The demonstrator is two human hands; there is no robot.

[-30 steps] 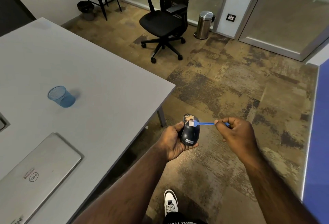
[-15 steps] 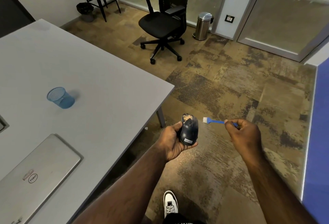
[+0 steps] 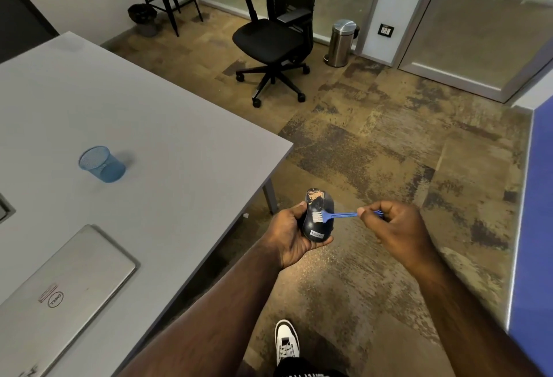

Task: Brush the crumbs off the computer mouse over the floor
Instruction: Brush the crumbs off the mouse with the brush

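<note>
Mouse [image 3: 317, 216]: held in the left hand [image 3: 291, 234], out past the table corner, above the floor [image 3: 389, 152].
Floor: mottled brown carpet tiles; pale specks are seen below the hands.
Room: a grey table [image 3: 143, 113] with a closed laptop [image 3: 59, 293] and a blue mesh cup [image 3: 101, 164]; a black chair [image 3: 278, 38] and a steel bin [image 3: 341, 43] by glass partitions.
Look: dark, glossy, with pale crumbs [image 3: 315, 195] at its far end and a label near the wrist end.
Left fingers: curled around the mouse.
Right hand [image 3: 395, 224]: fingers pinched on a blue brush [image 3: 335, 215], its white bristles laid against the mouse's middle.

Glossy dark plastic mouse [image 3: 317, 218], blue brush [image 3: 338, 215] probably plastic, over rough mottled carpet [image 3: 389, 167].
</note>
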